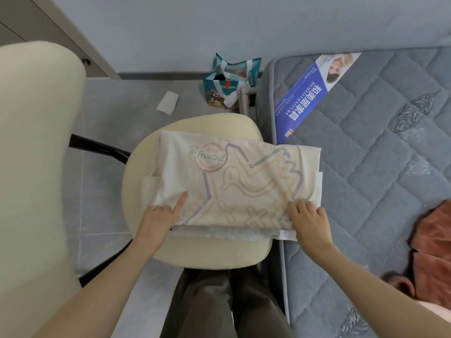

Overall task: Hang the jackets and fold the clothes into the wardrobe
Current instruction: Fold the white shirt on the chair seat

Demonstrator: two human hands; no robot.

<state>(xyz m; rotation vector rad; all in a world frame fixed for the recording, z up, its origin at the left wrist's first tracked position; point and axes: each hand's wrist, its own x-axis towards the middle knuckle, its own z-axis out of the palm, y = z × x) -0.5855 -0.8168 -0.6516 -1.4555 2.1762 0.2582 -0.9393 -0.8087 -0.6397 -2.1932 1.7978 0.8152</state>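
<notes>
**lurker:** what are the hands doing on your feed rn?

**op:** My right grip (308, 220) has its fingers curled into the near right corner of the white T-shirt (234, 186), and the cloth bunches a bit under them. My left grip (158, 215) is at the near left corner with the index finger laid straight on the fabric and the other fingers tucked in. Honestly can't tell if that one is pinching any cloth.

**lurker:** ok and where's the shirt sitting?

**op:** It's folded into a wide band across the cream seat (195, 252), pale print facing me. Its right end laps over the edge of the grey mattress (366, 167). A hem strip pokes out along the near side. Further right on the mattress there's a rust-red garment (432, 240), and a blue label (307, 98) lies near the mattress's far left corner. On the floor beyond the seat, a teal gift bag (229, 81) stands by the wall, with a white paper scrap (168, 102) to its left.
</notes>
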